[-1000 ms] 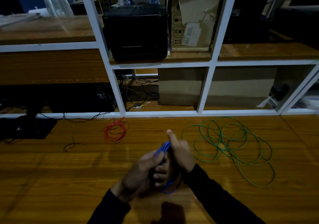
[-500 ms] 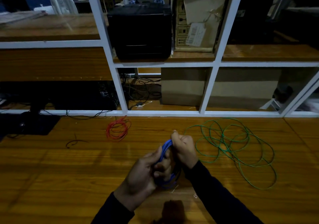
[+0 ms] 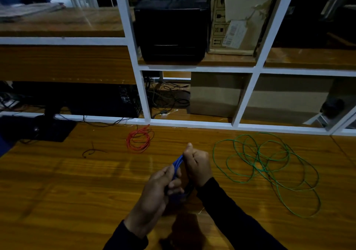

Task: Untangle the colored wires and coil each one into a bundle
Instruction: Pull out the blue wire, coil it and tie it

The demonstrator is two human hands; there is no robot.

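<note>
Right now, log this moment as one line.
both hands: left hand and right hand grip blue wire | red wire: coiled | green wire: loose on table

A glossy wooden table (image 3: pixel 67 188) carries the wires. The coiled red wire (image 3: pixel 139 140) lies near its far edge; well to the right of it sprawls the loose green wire (image 3: pixel 269 165), and to the left a short black wire scrap (image 3: pixel 92 151) and a dark monitor base (image 3: pixel 52 128).
</note>
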